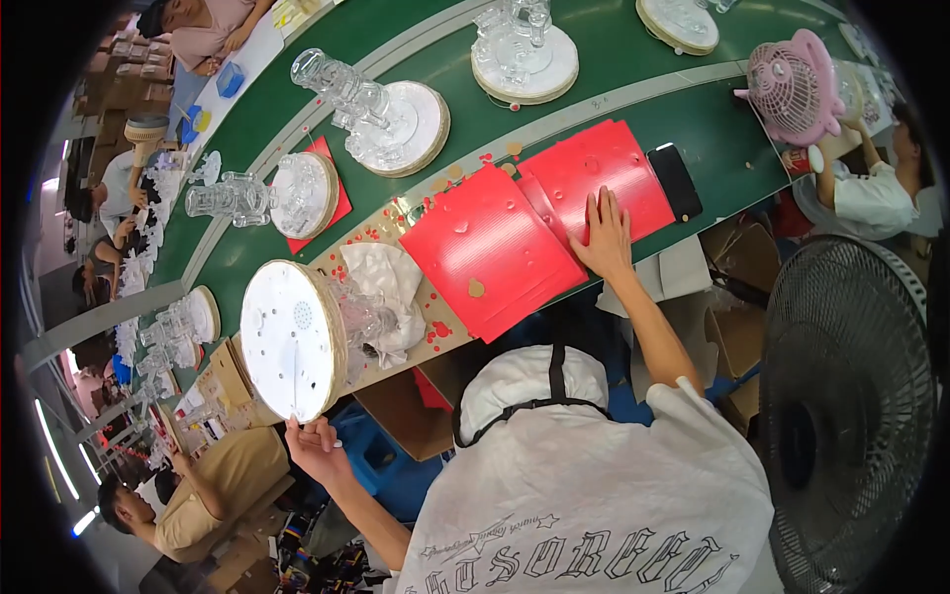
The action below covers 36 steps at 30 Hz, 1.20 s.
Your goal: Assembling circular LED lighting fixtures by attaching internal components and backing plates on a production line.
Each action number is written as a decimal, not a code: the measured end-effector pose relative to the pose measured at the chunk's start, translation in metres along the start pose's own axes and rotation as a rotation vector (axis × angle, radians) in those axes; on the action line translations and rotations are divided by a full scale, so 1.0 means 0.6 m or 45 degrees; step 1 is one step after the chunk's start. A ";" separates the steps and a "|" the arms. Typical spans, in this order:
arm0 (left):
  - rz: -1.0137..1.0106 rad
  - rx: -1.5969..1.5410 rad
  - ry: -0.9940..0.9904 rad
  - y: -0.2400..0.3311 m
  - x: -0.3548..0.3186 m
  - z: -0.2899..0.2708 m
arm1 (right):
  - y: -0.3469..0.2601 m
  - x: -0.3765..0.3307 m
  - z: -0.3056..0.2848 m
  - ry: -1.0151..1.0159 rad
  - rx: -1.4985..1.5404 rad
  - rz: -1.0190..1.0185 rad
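My left hand (319,447) has its fingers curled at the lower rim of a round white base (287,346) with a rope-coloured edge. The base stands tipped on its side, its flat underside with small holes facing left. A clear glass body (368,322) sticks out behind it onto crumpled white wrapping (391,272). A thin dark line runs down the underside toward my fingertips. My right hand (606,238) lies flat, fingers spread, on a stack of red plastic sheets (648,193). Another red stack (485,257) overlaps it on the left.
Several similar glass pieces on round white bases, one (401,129) nearby, stand along the green conveyor (242,262). A black phone (675,183) lies beside the sheets. A pink fan (792,89) and a large black fan (846,426) stand right. Co-workers sit left and right.
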<state>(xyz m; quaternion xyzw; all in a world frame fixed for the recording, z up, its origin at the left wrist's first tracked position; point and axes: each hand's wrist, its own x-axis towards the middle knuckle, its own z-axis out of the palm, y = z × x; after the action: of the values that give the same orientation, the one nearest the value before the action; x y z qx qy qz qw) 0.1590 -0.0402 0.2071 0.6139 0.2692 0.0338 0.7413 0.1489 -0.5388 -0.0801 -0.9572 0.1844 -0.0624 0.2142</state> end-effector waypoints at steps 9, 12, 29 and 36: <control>0.004 -0.053 -0.046 0.002 -0.004 0.007 | -0.004 0.004 -0.031 -0.331 -0.183 0.119; 0.006 -0.078 -0.072 0.000 0.004 -0.002 | -0.031 0.003 -0.035 -0.297 -0.309 0.175; 0.033 -0.044 -0.385 -0.013 0.065 -0.026 | -0.176 0.014 0.069 0.016 0.114 0.820; 0.053 -0.037 -0.419 -0.015 0.075 -0.025 | -0.157 -0.001 0.083 0.130 0.072 0.604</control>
<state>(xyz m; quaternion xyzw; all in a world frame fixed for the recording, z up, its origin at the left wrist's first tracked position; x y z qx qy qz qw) 0.1883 -0.0117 0.1809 0.6057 0.1307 -0.0480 0.7834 0.1889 -0.4399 -0.0841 -0.8764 0.4127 -0.0638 0.2400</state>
